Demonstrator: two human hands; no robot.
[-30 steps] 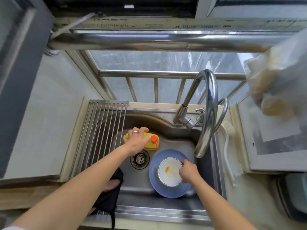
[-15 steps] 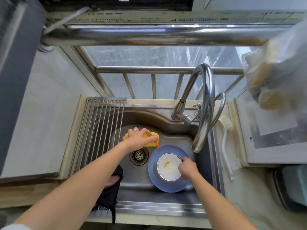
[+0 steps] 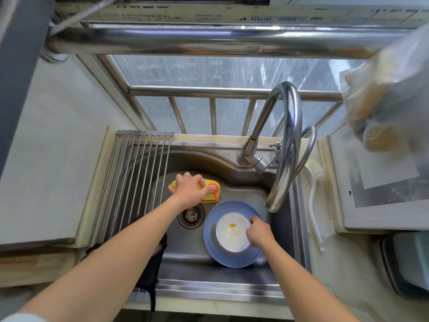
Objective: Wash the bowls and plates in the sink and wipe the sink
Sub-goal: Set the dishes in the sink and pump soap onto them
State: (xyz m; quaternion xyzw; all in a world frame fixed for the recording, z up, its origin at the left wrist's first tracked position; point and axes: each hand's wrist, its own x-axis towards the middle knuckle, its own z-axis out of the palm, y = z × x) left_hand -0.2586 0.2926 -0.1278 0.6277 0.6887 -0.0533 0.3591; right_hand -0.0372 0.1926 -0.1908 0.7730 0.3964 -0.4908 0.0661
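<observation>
Daylight came through a frosted window (image 3: 209, 70) behind metal bars (image 3: 232, 91). A thick steel rail (image 3: 209, 40) ran overhead. Pale stone bench (image 3: 39, 159) lay to the left, a white tiled wall (image 3: 383, 187) to the right, where a plastic bag (image 3: 392, 94) hung.

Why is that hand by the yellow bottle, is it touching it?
Touching. In the head view the left hand lies on top of the yellow bottle, its fingers curled over the body beside the orange cap.
</observation>
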